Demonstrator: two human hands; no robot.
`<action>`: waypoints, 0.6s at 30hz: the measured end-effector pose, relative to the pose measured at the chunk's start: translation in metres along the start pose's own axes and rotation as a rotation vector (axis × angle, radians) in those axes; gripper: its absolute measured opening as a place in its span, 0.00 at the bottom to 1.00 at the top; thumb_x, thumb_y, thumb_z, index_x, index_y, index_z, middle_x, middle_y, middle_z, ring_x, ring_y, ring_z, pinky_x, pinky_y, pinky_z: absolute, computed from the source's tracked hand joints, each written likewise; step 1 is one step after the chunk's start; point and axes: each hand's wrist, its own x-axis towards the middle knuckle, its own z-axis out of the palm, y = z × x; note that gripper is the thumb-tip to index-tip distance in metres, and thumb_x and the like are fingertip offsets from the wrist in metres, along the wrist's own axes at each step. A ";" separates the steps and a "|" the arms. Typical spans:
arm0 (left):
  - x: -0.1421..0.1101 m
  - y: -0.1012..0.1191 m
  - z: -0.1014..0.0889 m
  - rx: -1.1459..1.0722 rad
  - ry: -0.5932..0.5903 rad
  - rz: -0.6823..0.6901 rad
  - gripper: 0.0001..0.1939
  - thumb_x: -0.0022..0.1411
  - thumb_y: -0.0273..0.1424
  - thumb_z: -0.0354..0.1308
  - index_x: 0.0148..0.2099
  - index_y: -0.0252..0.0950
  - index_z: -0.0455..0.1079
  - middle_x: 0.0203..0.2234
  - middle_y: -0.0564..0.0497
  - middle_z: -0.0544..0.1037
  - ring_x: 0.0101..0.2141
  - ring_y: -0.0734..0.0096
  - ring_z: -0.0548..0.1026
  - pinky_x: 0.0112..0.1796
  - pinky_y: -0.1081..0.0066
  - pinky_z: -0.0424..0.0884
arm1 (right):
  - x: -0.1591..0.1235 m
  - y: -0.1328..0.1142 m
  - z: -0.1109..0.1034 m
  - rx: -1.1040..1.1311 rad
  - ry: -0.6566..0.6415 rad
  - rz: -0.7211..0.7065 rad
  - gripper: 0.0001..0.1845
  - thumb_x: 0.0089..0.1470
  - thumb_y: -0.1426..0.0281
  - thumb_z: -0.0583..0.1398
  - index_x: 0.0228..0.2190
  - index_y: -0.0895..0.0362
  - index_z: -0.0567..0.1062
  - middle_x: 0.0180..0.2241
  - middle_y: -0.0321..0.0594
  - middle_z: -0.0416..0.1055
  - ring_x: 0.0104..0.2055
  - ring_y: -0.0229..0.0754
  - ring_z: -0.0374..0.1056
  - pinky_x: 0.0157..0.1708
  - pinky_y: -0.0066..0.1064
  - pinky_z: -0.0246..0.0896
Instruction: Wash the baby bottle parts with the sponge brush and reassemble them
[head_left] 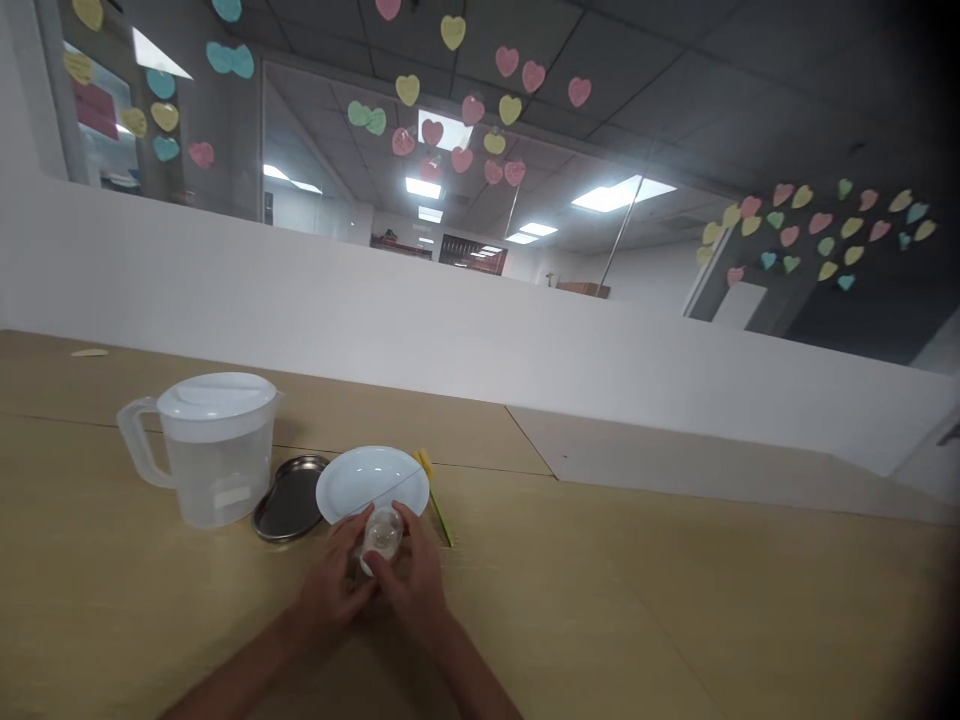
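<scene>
Between both hands is a small clear rounded container (383, 533) with a whitish lower part; its exact kind I cannot make out. My left hand (334, 578) curls round its left side. On the right side my right hand (413, 574) grips it, thumb across the front. Just beyond the hands lies a white bowl (364, 478), its near rim partly hidden by the fingers. A slim green-handled brush (441, 505) with a yellow head rests beside the bowl. Left of the bowl sits a dark metal kidney-shaped tray (291, 500).
A translucent lidded pitcher (221, 465) stands at the left, its handle facing left. All this is on a wooden-topped table (600, 600). Behind it runs a low white wall (450, 320) below glass with heart-shaped notes. A small pale scrap (89, 352) lies at the far left.
</scene>
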 end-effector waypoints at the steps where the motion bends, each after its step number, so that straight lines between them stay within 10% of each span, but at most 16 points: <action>1: 0.000 0.000 0.001 0.012 0.004 0.014 0.34 0.59 0.38 0.54 0.64 0.37 0.47 0.55 0.38 0.64 0.54 0.51 0.65 0.51 0.51 0.64 | -0.003 0.004 0.003 -0.017 0.026 -0.030 0.27 0.52 0.62 0.59 0.53 0.57 0.65 0.47 0.45 0.70 0.47 0.44 0.69 0.45 0.34 0.67; 18: 0.003 0.003 -0.001 0.066 -0.043 0.061 0.29 0.59 0.38 0.52 0.60 0.32 0.54 0.49 0.38 0.70 0.48 0.55 0.69 0.48 0.55 0.66 | -0.016 0.019 0.008 -0.262 0.188 -0.220 0.29 0.56 0.58 0.54 0.54 0.62 0.62 0.46 0.53 0.69 0.47 0.50 0.68 0.45 0.43 0.66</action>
